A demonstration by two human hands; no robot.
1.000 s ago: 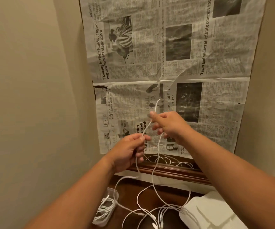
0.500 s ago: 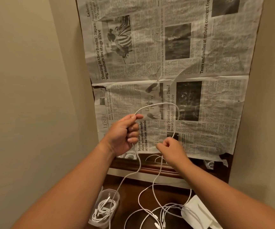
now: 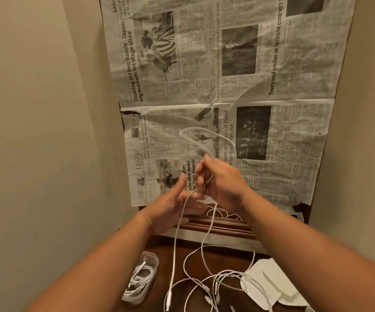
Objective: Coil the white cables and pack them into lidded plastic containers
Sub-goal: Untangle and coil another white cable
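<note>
coiled cables (image 3: pixel 140 279) in clear container (image 3: pixel 153 258), right hand (image 3: pixel 223 183) apparently pinching cable loop (image 3: pixel 204 131), left hand (image 3: pixel 170 208) outstretched

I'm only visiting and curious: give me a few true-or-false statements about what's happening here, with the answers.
1. A white cable arches above the left hand and right hand. True.
2. The clear container stands empty. False: coiled cables lie inside it.
3. Newspaper covers the wall behind the hands. True.
4. The tabletop below is glass. False: it is a dark wooden table, with loose cables lying on it.
</note>
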